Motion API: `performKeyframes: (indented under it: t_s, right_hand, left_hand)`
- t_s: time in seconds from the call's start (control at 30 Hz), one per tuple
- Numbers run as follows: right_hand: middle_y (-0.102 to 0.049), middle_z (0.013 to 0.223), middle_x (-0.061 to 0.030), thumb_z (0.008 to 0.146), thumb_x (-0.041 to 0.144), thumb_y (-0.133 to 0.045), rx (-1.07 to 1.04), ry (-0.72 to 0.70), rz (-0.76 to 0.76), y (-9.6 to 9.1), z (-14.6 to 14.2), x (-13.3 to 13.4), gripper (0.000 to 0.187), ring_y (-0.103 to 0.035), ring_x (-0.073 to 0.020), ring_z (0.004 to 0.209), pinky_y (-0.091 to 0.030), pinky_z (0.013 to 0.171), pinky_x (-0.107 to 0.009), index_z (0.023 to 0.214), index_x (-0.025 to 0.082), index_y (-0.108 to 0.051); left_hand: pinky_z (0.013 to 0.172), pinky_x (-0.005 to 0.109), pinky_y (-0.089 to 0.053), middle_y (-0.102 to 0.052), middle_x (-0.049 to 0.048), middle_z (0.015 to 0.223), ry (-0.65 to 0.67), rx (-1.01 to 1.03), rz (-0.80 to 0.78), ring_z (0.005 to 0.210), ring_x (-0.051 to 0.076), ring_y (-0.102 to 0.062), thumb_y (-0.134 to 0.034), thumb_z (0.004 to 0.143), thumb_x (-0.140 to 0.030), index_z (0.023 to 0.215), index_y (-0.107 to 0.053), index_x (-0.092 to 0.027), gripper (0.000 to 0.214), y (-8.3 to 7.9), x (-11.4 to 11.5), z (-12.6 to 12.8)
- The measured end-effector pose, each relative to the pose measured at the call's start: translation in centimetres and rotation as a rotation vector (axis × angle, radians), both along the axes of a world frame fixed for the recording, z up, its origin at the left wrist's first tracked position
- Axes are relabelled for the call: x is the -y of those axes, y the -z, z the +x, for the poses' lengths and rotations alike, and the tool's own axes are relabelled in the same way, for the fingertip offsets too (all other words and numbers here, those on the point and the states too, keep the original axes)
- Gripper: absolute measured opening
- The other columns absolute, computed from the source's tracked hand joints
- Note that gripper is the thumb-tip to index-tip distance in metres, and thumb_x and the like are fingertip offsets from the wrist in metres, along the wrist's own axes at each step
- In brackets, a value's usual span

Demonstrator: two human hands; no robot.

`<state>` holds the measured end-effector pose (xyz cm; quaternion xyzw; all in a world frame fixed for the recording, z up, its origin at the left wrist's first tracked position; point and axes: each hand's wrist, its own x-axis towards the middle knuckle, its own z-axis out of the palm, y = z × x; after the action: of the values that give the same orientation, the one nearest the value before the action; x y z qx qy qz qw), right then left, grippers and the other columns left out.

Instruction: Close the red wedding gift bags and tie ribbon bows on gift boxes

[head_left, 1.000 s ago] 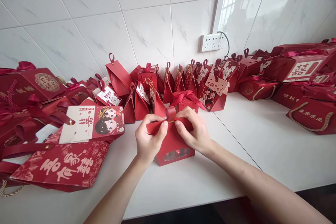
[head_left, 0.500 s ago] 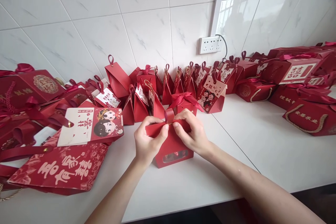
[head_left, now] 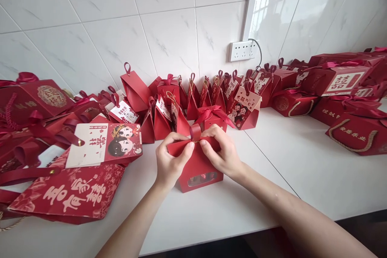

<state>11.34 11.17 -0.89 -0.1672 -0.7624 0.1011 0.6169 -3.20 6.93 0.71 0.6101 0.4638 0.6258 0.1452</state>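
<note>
A red gift box (head_left: 199, 166) with a small oval window near its base stands upright on the white table, its top tapering to a ridge. From that ridge rises a dark red ribbon loop (head_left: 195, 132). My left hand (head_left: 173, 160) pinches the left part of the top edge, thumb in front and fingers behind. On the other side, my right hand (head_left: 223, 151) grips the same edge, its thumb close to the loop's base. The fingers behind the box are partly hidden. Just behind it sits a box with a red bow (head_left: 213, 116).
Several peaked gift boxes (head_left: 178, 123) line the tiled wall. Flat red bags (head_left: 72, 197) and a printed card box (head_left: 104, 145) pile up at the left. Rope-handled boxes (head_left: 359, 133) stack at the right. A power strip (head_left: 242, 51) hangs on the wall.
Almost nothing differs. Both hands keep their pinch on the box's top edge, and the view has shifted very slightly.
</note>
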Motion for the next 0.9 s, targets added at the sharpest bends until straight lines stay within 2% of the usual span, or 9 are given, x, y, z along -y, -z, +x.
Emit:
performKeyframes:
  t_s: [0.13, 0.3, 0.57, 0.9]
  right_hand:
    - [-0.057, 0.078, -0.001, 0.092, 0.013, -0.049, 0.003, 0.005, 0.003, -0.06, -0.01, 0.07, 0.009, -0.053, -0.015, 0.069, -0.044, 0.059, -0.028, 0.09, 0.022, -0.049]
    - [-0.057, 0.078, -0.0013, 0.092, 0.013, -0.049, 0.006, 0.002, 0.002, -0.11, 0.02, 0.17, 0.009, -0.053, -0.0152, 0.068, -0.044, 0.059, -0.029, 0.09, 0.022, -0.049]
    - [-0.056, 0.077, -0.0008, 0.092, 0.015, -0.051, -0.005, 0.002, -0.009, -0.1, 0.13, -0.01, 0.009, -0.053, -0.0151, 0.068, -0.044, 0.059, -0.028, 0.088, 0.022, -0.05]
    - [-0.055, 0.076, -0.0022, 0.089, 0.016, -0.052, -0.004, -0.013, -0.002, -0.09, 0.2, -0.01, 0.007, -0.05, -0.0159, 0.066, -0.044, 0.059, -0.029, 0.087, 0.022, -0.05]
  left_hand:
    - [0.065, 0.024, -0.053, -0.066, -0.0023, 0.068, -0.012, -0.02, 0.039, 0.066, 0.014, -0.063, -0.068, 0.071, -0.029, 0.071, -0.061, -0.021, 0.011, -0.07, 0.03, 0.1]
    - [0.061, 0.025, -0.053, -0.068, -0.0009, 0.065, -0.046, -0.05, -0.028, 0.063, 0.015, -0.064, -0.067, 0.071, -0.033, 0.069, -0.063, -0.02, 0.014, -0.27, 0.16, -0.08]
    - [0.064, 0.026, -0.055, -0.069, 0.0003, 0.068, -0.035, -0.04, -0.036, 0.065, 0.016, -0.066, -0.067, 0.072, -0.034, 0.07, -0.064, -0.02, 0.014, -0.2, 0.14, -0.17]
    - [0.062, 0.024, -0.054, -0.069, 0.0001, 0.069, -0.023, -0.054, 0.017, 0.066, 0.015, -0.066, -0.064, 0.075, -0.032, 0.073, -0.062, -0.02, 0.012, 0.01, 0.17, 0.14]
